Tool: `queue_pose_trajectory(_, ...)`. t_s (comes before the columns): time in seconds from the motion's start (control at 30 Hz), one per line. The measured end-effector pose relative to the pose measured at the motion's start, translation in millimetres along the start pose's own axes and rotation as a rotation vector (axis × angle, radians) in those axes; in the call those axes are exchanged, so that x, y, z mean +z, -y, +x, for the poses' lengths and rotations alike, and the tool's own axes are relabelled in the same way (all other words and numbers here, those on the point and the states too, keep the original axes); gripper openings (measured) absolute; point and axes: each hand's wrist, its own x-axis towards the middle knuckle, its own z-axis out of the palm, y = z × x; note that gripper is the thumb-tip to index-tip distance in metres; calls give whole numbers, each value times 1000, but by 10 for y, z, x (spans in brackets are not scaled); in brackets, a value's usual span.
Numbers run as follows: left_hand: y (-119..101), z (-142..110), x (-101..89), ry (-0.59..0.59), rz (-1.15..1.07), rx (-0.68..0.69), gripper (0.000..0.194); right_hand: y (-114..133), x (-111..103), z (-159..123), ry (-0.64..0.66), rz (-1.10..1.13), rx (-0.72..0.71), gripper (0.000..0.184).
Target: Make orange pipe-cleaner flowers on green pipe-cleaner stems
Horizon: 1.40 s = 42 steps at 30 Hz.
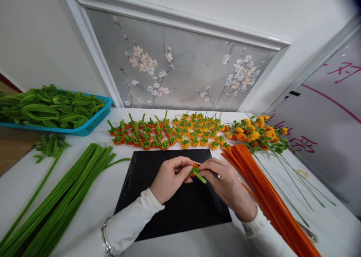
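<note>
Left hand (171, 177), thumb pressed over curled fingers | right hand (225, 181) facing it, fingers pinched, tips just beside | left arm (135, 221) slanting from near left | right arm (263, 232), near right

Soft, even indoor light of moderate brightness covers the white bench (83, 140), which dims to grey shadow along its near edge. Pale highlights streak the glossy picture frame (180, 18). The hands (171, 178) look fairly clear. Wide-angle distortion stretches the sides; the whiteboard (324, 99) is soft, and darkness fills the top right corner.
</note>
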Motion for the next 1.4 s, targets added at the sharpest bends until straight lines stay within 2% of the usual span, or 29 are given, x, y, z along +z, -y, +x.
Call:
queue_pose_trajectory(0.2, -57, -29, 5, 81, 93, 20, 13, 8, 44, -9, 59, -56, -70, 17)
queue_pose_trajectory(0.33, -60, -7, -20, 137, 90, -23, 11, 9, 10, -5, 107, -251, -250, 26)
queue_pose_trajectory(0.47, -77, 25, -41, 148, 0, -126, 14, 6, -13, 7, 93, -367, -402, 22)
queue_pose_trajectory(0.57, -87, 19, -46, 137, 25, -73, 14, -22, 3, 3, 54, -223, -289, 20)
queue_pose_trajectory(0.67, -90, -13, -39, 47, 210, 110, 13, -37, 17, -14, 13, -43, -9, 14)
queue_pose_trajectory(0.73, -92, -37, -26, -43, 393, 260, 13, -17, 15, -22, 57, 1, 148, 19)
queue_pose_trajectory(0.8, -95, -57, -10, -92, 535, 397, 13, 27, 9, -22, 120, -8, 216, 25)
queue_pose_trajectory(0.9, -98, -77, 17, -76, 609, 498, 16, 93, 10, -8, 150, -57, 193, 23)
queue_pose_trajectory(1.03, -85, -85, 37, -46, 575, 433, 15, 100, 47, -6, 132, -105, 89, 16)
queue_pose_trajectory(1.23, -21, -63, 26, 22, 316, 169, 15, 69, 85, -40, 140, -243, -47, 21)
queue_pose_trajectory(1.4, -39, -43, 11, 62, 200, 115, 14, 55, 50, -22, 196, -375, -112, 28)
